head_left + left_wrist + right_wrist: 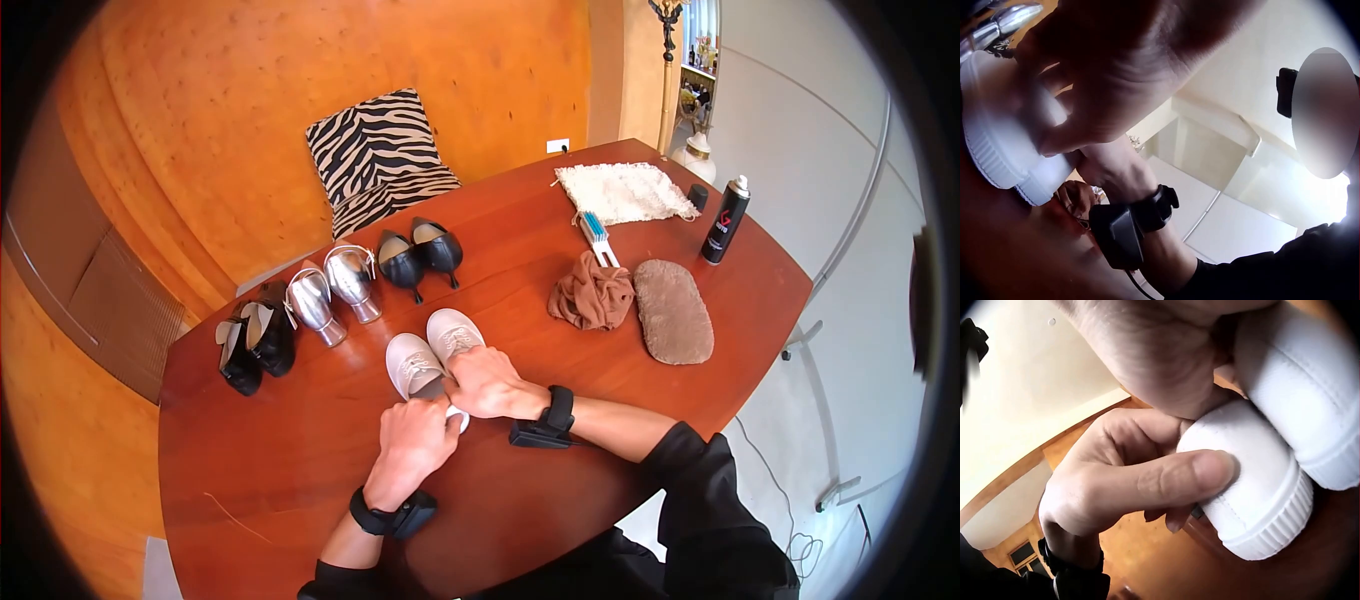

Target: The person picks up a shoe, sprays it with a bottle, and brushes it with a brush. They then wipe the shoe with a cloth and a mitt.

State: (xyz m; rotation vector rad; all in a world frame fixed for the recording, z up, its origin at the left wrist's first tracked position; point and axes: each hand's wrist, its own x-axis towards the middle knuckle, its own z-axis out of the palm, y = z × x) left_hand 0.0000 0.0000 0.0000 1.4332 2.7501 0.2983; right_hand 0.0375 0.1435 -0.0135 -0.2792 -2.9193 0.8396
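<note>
A pair of white lace-up sneakers stands side by side on the table, the left sneaker (408, 360) and the right sneaker (452, 330), toes pointing away from me. My left hand (415, 440) grips the left sneaker's heel, its thumb (1210, 472) flat against the outside of the heel. Bent over the shoe openings, my right hand (485, 382) holds at the sneakers' inner side. Its fingertips are hidden in the right wrist view. Ribbed soles show at both heels (1272, 519).
Black shoes (262, 335), silver heeled shoes (335, 290) and black pumps (420, 255) line the table's far left. On the right lie a brown cloth (590, 290), a brush (598, 238), a fluffy brown pad (675, 315), a white cloth (625, 190) and a black spray can (727, 220).
</note>
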